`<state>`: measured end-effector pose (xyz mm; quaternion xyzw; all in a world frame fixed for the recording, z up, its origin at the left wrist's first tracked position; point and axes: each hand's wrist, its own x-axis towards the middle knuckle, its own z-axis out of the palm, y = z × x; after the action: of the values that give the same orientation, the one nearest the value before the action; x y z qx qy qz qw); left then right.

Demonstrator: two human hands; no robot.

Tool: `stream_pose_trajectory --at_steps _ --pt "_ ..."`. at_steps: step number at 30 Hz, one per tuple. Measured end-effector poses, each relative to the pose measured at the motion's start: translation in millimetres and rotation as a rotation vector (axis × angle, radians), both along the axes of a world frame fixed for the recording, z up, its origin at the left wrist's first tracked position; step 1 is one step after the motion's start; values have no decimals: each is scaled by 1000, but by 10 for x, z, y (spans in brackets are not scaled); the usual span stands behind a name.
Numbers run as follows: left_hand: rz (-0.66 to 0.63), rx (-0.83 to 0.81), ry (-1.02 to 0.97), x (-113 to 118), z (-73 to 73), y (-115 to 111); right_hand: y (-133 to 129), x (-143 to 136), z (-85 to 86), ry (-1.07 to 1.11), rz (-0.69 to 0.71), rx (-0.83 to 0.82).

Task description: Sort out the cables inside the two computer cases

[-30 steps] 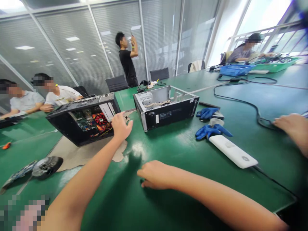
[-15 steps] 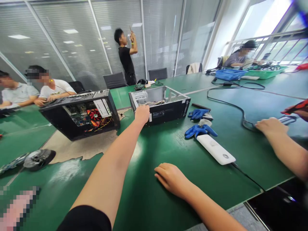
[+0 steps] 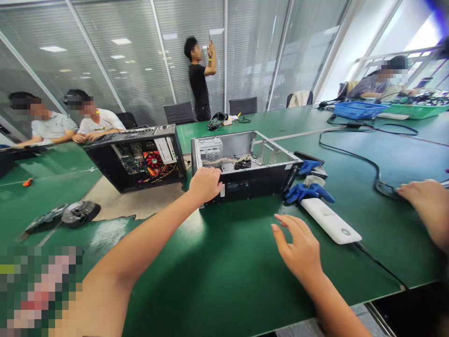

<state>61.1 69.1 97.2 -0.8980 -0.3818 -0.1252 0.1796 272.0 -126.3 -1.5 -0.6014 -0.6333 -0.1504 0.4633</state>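
My left hand (image 3: 206, 185) grips the near upper edge of an opened computer case (image 3: 252, 185), its fingers hooked over the rim. The case lies on its side with a black outer panel facing me; a drive cage and cables show inside. My right hand (image 3: 298, 241) hovers over the table with fingers apart, holding nothing, in front of the case's near right corner. Blue work gloves (image 3: 308, 191) lie just beyond it, next to a white oblong device (image 3: 329, 220) with a cable.
Another computer case (image 3: 136, 164) with a red fan leans on a cardboard sheet (image 3: 115, 199) at left. A co-worker's hand (image 3: 426, 203) rests at the right. Blue (image 3: 359, 111) and green baskets (image 3: 417, 111) stand farther back. Several people are around the green table (image 3: 217, 285).
The opened case has come nearer to me and turned slightly, with my left hand on its edge. My right hand has lifted from the table and moved toward the case, fingers spreading.
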Motion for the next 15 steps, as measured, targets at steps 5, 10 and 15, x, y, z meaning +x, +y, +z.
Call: stream_pose_trajectory --at_steps 5,10,15 --pt "-24 2 -13 -191 -7 -351 -230 246 -26 44 -224 39" --pt "-14 -6 -23 -278 16 -672 -347 454 -187 182 -274 -85" --pt "-27 -5 -20 -351 22 -1023 -373 552 -275 459 -245 -204"
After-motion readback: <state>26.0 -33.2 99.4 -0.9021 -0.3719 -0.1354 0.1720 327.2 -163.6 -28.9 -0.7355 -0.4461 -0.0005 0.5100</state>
